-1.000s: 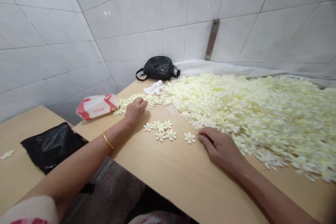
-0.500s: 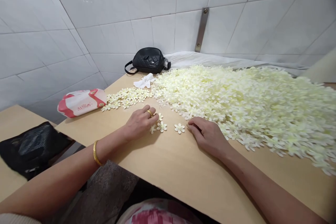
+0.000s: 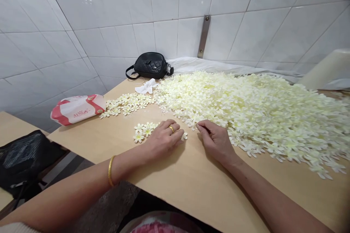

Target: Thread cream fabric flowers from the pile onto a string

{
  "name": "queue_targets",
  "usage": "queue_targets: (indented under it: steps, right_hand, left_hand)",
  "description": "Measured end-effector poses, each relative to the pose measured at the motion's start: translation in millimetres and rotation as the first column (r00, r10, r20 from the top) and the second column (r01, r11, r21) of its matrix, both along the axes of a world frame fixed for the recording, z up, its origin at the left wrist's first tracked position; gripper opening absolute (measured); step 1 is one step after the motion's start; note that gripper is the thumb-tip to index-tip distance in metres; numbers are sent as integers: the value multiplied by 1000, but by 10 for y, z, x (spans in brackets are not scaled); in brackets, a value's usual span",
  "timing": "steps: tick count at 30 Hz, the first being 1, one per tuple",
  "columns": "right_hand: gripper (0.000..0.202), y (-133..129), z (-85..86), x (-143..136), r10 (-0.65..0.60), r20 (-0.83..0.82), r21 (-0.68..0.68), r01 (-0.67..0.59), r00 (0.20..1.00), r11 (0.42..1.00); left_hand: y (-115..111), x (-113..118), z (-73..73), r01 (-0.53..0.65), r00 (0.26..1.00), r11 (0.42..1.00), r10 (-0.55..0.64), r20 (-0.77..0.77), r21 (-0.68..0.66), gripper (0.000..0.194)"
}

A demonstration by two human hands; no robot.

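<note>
My left hand point(image 3: 164, 137), with a gold ring and bracelet, is palm down on the table with curled fingers over a white flower point(image 3: 184, 136) that shows partly past its fingertips. Whether it grips the flower is hidden. Several loose flowers point(image 3: 139, 137) lie just left of that hand. My right hand point(image 3: 216, 139) has thumb and index finger pinched together at the near edge of a large heap of white-yellow flowers point(image 3: 246, 105); anything between the fingertips is too small to make out. Another small group of flowers point(image 3: 128, 102) lies farther back on the left.
A red and white packet point(image 3: 79, 109) lies at the table's left edge. At the back stand a black bag point(image 3: 151, 65) and a crumpled white tissue point(image 3: 146, 86). White cloth point(image 3: 191, 63) runs along the tiled wall. A black mesh bag point(image 3: 22, 160) rests lower left.
My left hand has moved right, over the single flower, and flowers now show on its left. My right hand has stayed near the heap's edge. The view has shifted slightly.
</note>
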State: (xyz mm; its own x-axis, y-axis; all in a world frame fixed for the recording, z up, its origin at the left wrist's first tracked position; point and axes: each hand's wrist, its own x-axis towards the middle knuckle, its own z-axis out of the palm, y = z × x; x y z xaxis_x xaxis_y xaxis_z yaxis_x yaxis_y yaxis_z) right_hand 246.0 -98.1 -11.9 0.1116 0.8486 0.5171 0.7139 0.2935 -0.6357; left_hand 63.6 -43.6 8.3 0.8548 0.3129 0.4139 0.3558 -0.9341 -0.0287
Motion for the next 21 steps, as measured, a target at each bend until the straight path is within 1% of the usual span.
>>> queue_targets:
  steps: [4,9,12,16,18,21]
  right_hand:
    - [17,0,0,14,-23,-4,-4,23,1000,1000]
    - [18,9,8,26,-13,-2,-6,13,1000,1000]
    - [18,10,14,49,-29,-6,-12,29,1000,1000]
    - [18,17,15,80,-59,-8,1,59,998,998]
    - [18,25,14,84,-60,-3,8,60,998,998]
    - [18,32,13,82,-50,8,6,50,999,999]
  left_hand:
    - [44,156,-72,14,998,1000,-15,-56,-17,18]
    - [103,134,-108,37,999,999,-37,-38,-9,16]
    - [30,67,-81,33,999,999,-34,-32,-22,18]
    - [-92,32,-55,82,990,994,-89,-110,-65,15]
    - [-83,86,-71,92,986,992,-103,-129,-84,15]
    - [58,258,-114,72,990,993,-83,-112,-95,16]
